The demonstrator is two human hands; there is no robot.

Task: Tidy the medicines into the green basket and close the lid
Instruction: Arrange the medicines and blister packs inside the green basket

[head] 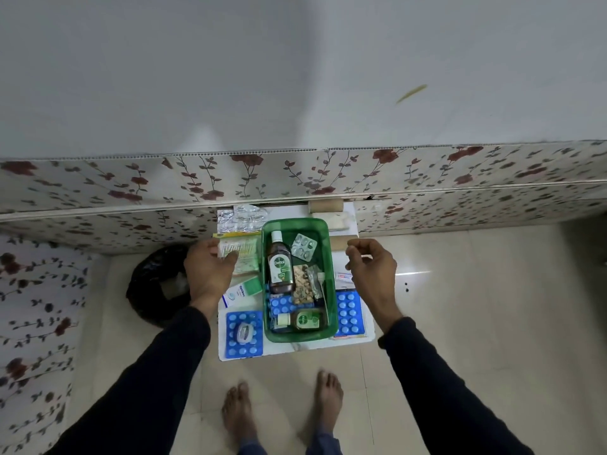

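The green basket stands open in the middle of a small white table. Inside it are a tall Dettol bottle, a small Dettol bottle lying down, a silver blister pack and small packets. My left hand is to the left of the basket, its fingers pinching a pale strip that lies over a yellow-green packet. My right hand hovers to the right of the basket, fingers curled apart and holding nothing. I see no lid.
Around the basket lie silver foil strips, a blue blister sheet with a small ring on it, another blue sheet, a white-green box and bandage rolls. A black bag sits on the floor at the left.
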